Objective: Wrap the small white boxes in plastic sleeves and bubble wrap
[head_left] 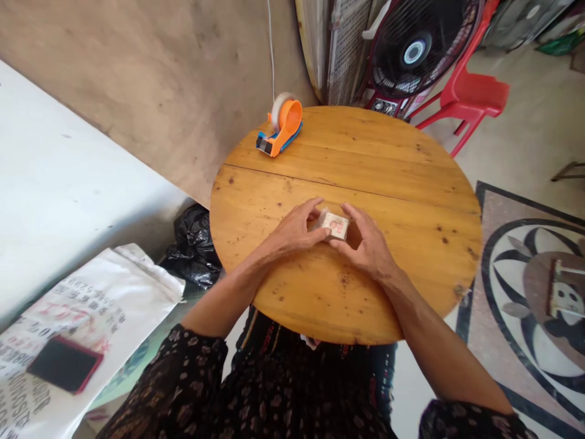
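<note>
snugly, small box sits between left hand and right hand.

1. Straight ahead, there's a broad lane of bare wood on the round table, running from beyond both hands to the far rim.
2. Far left, trouble: the tape dispenser stands near the edge (bright orange, hard to miss), with the wall close behind it.
3. In tight now! The left hand's thumb overlaps the small box, blocking that side; a slim gap shows between box and right hand.
4. Out right, open wood to the rim; beyond the far edge, the fan and red chair crowd the way.
</note>
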A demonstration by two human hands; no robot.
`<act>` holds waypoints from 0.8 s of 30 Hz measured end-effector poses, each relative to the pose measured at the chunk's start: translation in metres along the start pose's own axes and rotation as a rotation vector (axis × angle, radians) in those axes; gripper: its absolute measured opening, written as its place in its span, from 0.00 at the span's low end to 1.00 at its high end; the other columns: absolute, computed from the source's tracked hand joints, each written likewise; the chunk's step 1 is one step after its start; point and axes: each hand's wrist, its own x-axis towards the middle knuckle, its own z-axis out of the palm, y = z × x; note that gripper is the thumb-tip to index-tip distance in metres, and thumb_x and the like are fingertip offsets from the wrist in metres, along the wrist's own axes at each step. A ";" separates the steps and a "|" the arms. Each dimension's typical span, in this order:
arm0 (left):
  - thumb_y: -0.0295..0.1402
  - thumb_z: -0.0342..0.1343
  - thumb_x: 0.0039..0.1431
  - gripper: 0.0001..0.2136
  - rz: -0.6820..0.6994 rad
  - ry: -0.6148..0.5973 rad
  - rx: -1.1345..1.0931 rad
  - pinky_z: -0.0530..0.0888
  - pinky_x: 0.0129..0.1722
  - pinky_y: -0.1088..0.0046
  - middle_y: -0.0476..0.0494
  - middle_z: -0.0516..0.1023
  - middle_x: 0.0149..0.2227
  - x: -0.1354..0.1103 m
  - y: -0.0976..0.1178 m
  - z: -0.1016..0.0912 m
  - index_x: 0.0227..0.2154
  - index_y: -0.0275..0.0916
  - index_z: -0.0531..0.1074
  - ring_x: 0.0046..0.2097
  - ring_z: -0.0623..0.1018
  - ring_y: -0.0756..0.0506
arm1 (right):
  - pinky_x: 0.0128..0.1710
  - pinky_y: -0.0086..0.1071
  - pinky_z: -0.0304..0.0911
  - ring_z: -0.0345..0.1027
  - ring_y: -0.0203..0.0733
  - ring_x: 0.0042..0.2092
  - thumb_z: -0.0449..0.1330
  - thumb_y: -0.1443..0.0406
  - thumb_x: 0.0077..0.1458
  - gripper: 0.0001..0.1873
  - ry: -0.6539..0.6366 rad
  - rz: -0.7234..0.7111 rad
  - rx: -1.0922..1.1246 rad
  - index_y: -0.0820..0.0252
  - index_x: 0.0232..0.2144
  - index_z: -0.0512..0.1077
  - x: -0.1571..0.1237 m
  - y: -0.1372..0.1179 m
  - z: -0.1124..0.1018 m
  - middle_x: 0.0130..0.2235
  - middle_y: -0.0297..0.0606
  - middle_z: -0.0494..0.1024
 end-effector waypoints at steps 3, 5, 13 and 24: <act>0.39 0.59 0.54 0.29 0.031 0.009 0.005 0.74 0.53 0.59 0.34 0.77 0.51 0.001 0.001 0.001 0.59 0.32 0.68 0.51 0.76 0.40 | 0.60 0.55 0.64 0.69 0.55 0.60 0.63 0.55 0.58 0.27 0.116 0.003 0.057 0.53 0.58 0.69 0.003 -0.003 -0.007 0.59 0.49 0.75; 0.39 0.59 0.54 0.27 0.028 0.010 0.013 0.75 0.49 0.62 0.36 0.78 0.48 0.001 0.001 0.000 0.56 0.33 0.71 0.47 0.77 0.42 | 0.59 0.53 0.65 0.71 0.53 0.57 0.64 0.57 0.58 0.19 0.166 -0.009 0.072 0.53 0.51 0.74 0.005 -0.005 -0.008 0.55 0.47 0.78; 0.43 0.58 0.56 0.23 -0.017 -0.030 0.043 0.72 0.35 0.72 0.47 0.78 0.33 -0.003 0.006 -0.004 0.52 0.37 0.73 0.34 0.75 0.48 | 0.57 0.53 0.67 0.74 0.52 0.54 0.65 0.58 0.56 0.09 0.149 0.019 0.067 0.52 0.40 0.79 0.011 -0.005 0.000 0.53 0.44 0.79; 0.43 0.57 0.58 0.22 -0.043 -0.048 0.111 0.71 0.34 0.71 0.48 0.78 0.31 -0.004 0.014 -0.005 0.52 0.39 0.72 0.33 0.76 0.47 | 0.54 0.51 0.64 0.76 0.52 0.50 0.58 0.58 0.62 0.10 0.155 -0.055 -0.143 0.50 0.32 0.79 0.022 -0.008 0.001 0.51 0.40 0.82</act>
